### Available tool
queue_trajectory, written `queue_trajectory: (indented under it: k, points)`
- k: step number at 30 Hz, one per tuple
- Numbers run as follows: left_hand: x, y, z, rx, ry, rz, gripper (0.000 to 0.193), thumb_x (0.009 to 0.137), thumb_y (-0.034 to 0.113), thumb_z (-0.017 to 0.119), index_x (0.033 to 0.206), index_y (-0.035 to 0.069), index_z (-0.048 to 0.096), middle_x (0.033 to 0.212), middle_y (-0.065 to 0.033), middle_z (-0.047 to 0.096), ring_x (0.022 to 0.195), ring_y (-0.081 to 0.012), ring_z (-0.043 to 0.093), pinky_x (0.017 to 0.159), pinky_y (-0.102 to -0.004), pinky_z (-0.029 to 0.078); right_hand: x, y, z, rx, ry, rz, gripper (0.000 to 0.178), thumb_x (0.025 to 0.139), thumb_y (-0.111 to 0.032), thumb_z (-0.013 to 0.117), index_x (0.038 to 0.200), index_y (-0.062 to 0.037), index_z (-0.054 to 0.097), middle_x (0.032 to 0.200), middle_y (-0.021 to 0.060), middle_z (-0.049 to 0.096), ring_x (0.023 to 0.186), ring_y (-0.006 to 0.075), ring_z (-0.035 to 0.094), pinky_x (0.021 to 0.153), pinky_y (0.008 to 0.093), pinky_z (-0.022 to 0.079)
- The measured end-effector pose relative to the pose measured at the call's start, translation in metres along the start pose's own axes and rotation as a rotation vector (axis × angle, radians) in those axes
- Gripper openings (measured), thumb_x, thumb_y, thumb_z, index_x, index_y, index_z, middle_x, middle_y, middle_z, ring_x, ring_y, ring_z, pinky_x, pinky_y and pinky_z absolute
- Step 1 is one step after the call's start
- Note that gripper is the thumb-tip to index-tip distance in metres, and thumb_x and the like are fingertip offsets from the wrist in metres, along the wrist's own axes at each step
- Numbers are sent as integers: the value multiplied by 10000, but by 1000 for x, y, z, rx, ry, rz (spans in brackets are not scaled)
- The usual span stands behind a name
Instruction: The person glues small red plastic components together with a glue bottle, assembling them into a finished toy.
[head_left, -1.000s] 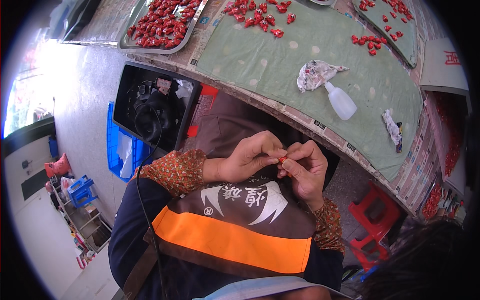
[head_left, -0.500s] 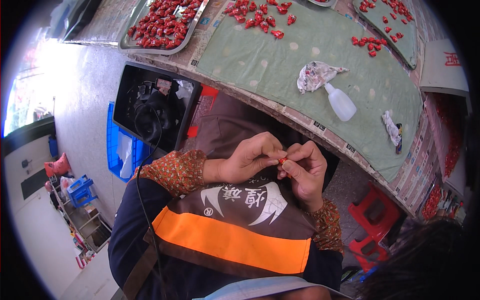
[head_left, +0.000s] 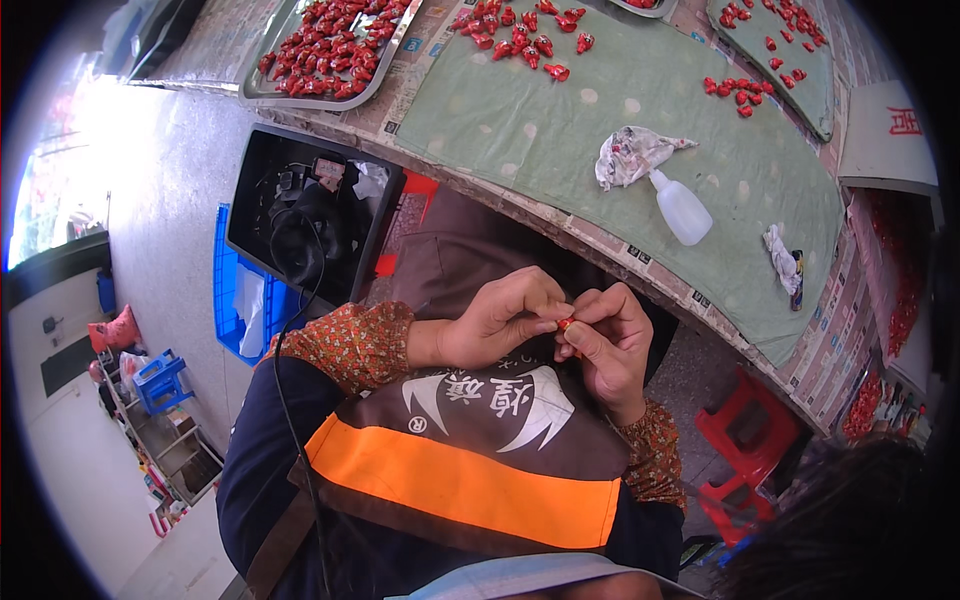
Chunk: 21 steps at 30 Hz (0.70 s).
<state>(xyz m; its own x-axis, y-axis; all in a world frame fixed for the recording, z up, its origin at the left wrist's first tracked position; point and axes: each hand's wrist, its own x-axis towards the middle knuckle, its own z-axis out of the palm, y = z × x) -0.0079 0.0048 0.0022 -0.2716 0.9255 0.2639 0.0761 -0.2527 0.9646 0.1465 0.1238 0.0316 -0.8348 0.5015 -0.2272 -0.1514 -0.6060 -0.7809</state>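
My left hand (head_left: 500, 318) and my right hand (head_left: 612, 345) meet in front of my chest, just below the table edge. Together their fingertips pinch a small red piece (head_left: 565, 323). Both wrists come out of orange patterned sleeves, above a brown apron with an orange band (head_left: 470, 480). On the table beyond lies a green mat (head_left: 600, 120) with several similar small red pieces (head_left: 520, 35) scattered at its far side.
A crumpled cloth (head_left: 632, 155) and a white squeeze bottle (head_left: 682, 208) lie on the mat. A metal tray (head_left: 335, 50) holds many red pieces at far left. A black bin (head_left: 300, 215) and a blue crate (head_left: 240, 300) stand under the table; red stools (head_left: 745, 440) at right.
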Motion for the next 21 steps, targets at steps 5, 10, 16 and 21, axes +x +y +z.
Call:
queue_trajectory:
  k: [5,10,16,21]
  points:
    - [-2,-4,0,-9,-14,89,159,936,-30,671,1059,29,590,1012,-127,625,904,-265,623,770,-353,506,-1,-3,3,0,-15,21,165,912,32,695,933,-10,537,870,111,635,686,128,624,618,250,553]
    - [-3,-4,4,-57,-19,77,155,936,-44,665,1060,25,602,1051,-133,629,968,-292,635,814,-378,506,-5,1,1,39,28,23,182,900,18,694,934,-13,518,855,100,605,678,136,623,602,259,558]
    - [-4,0,2,-14,-16,85,131,961,-4,659,1076,25,603,1065,-126,625,982,-269,635,831,-363,508,-3,1,1,42,15,39,190,893,11,701,938,-15,518,850,97,597,645,146,621,576,268,562]
    - [8,8,-10,-82,-9,-27,135,994,29,630,1126,11,608,1074,-95,610,1007,-207,628,871,-329,498,9,-10,9,31,65,67,184,896,-4,709,956,-11,535,846,107,636,633,138,628,570,272,566]
